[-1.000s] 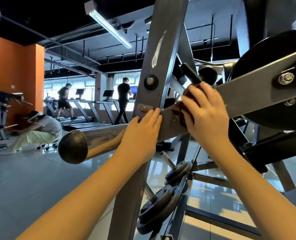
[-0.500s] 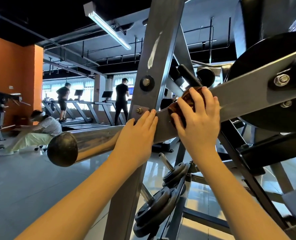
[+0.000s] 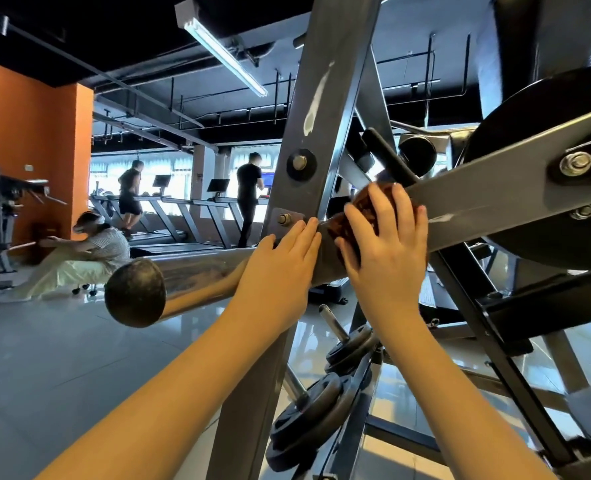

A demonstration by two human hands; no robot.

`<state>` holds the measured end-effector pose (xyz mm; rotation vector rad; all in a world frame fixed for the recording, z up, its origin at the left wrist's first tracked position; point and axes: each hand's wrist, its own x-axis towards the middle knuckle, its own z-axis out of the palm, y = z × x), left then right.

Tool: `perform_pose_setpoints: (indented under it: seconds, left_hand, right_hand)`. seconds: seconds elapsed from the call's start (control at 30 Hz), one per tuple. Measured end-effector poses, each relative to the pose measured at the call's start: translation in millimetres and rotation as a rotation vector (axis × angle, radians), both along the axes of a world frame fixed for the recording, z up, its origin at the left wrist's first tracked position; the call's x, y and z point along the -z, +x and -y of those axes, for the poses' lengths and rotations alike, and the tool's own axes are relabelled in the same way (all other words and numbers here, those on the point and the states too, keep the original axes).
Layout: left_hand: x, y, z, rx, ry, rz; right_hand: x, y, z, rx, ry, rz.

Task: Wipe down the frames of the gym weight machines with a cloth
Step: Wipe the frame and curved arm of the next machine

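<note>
Right grip [image 3: 387,251], spread over the cloth [image 3: 363,202], is sliding down the lever arm [image 3: 495,199] toward the flat left grip [image 3: 280,268], most frame [image 3: 321,109] probably remaining.

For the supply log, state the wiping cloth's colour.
The cloth is dark reddish-brown; head view shows it best, under the right hand.
</note>
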<state>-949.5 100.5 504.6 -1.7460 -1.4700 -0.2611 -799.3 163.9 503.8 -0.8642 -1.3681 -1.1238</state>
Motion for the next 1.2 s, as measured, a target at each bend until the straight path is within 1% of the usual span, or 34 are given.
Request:
perform_pose_setpoints:
  seconds: [0.07, 0.1, 0.2, 0.27, 0.33, 0.4, 0.47, 0.5, 0.57, 0.63, 0.67, 0.77, 0.8, 0.83, 0.87, 0.93, 1.0, 1.03, 1.13, 1.2]
  left_hand:
    - [1, 0, -2, 0.005, 0.007, -0.003]
    - [1, 0, -2, 0.005, 0.004, -0.003]
    - [0, -1, -2, 0.001, -0.013, 0.002]
    - [0, -1, -1, 0.000, -0.012, 0.007]
    - [-1, -1, -1, 0.005, -0.018, 0.003]
    - [0, -1, 0, 0.000, -0.021, -0.004]
    - [0, -1, -1, -0.004, -0.028, -0.004]
    - [-1, -1, -1, -0.003, -0.032, -0.004]
    - [-1, -2, -2, 0.000, -0.033, -0.006]
    - [-1, -2, -2, 0.003, -0.031, -0.006]
    - [-1, -2, -2, 0.006, -0.032, -0.003]
    - [0, -1, -1, 0.015, -0.034, 0.015]
    - [0, -1, -1, 0.015, -0.036, 0.015]
    - [0, 0, -1, 0.015, -0.035, 0.012]
    - [1, 0, -1, 0.016, -0.033, 0.012]
    - [1, -1, -2, 0.021, -0.027, 0.017]
    - [0, -1, -1, 0.021, -0.029, 0.016]
    - [0, -1, -1, 0.021, -0.031, 0.018]
    - [-1, 0, 0, 0.022, -0.034, 0.027]
    - [0, 0, 0, 0.024, -0.037, 0.026]
  right_hand:
    - [20, 9, 1, 0.010, 0.008, 0.022]
    - [18, 8, 1, 0.013, 0.005, 0.018]
    - [-16, -13, -2, -0.002, -0.003, -0.043]
    - [-25, -22, -1, -0.027, -0.017, -0.070]
    - [-5, -15, 0, -0.048, -0.031, -0.037]
    - [18, -1, 4, -0.032, -0.023, 0.060]
    - [10, 13, 6, 0.005, -0.005, 0.117]
    - [-4, 17, 6, 0.014, 0.011, 0.090]
    - [-33, 15, 7, 0.012, 0.044, -0.036]
    - [-38, 7, 7, -0.017, 0.064, -0.122]
    - [-28, 5, 6, -0.033, 0.064, -0.099]
    - [8, 17, 6, -0.019, 0.046, 0.158]
    - [8, 26, 8, 0.003, 0.050, 0.213]
    - [-1, 32, 8, 0.014, 0.060, 0.215]
    - [-13, 34, 8, 0.015, 0.066, 0.171]
    - [-36, 24, 8, 0.005, 0.089, 0.021]
    - [-37, 10, 6, -0.002, 0.110, -0.066]
    - [-26, 7, 3, -0.010, 0.110, -0.052]
    - [18, 15, 2, -0.010, 0.070, 0.093]
    - [14, 18, 1, 0.007, 0.074, 0.134]
